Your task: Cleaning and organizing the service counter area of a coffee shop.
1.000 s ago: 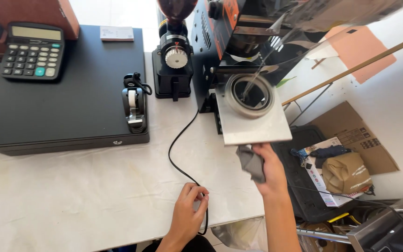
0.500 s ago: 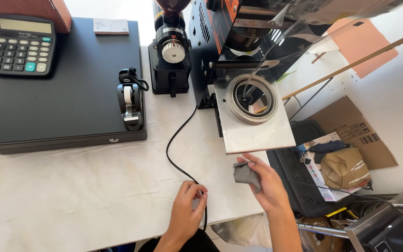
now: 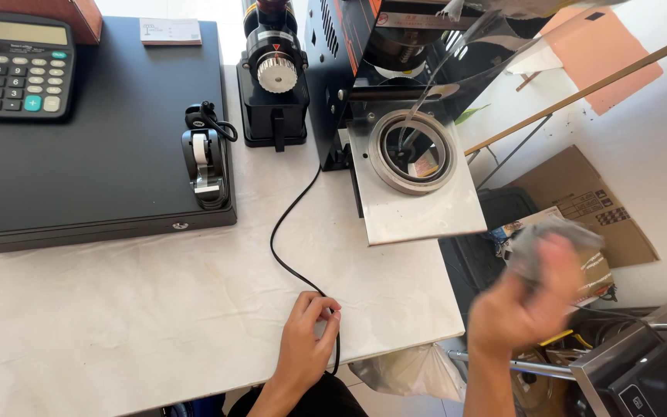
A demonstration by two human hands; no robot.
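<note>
White tabletop [image 3: 117, 309] lies open ahead of the left hand [image 3: 306, 340], crossed only by the black cable [image 3: 291, 232], while cash drawer [image 3: 94, 154], grinder [image 3: 274, 85] and sealing machine [image 3: 395, 116] block the far side

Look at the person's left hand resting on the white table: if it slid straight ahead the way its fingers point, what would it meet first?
The left hand already touches the black cable at its fingertips. Sliding on up the white table, it would likely follow that cable toward the black machine with the steel plate, though depth is uncertain.
</note>
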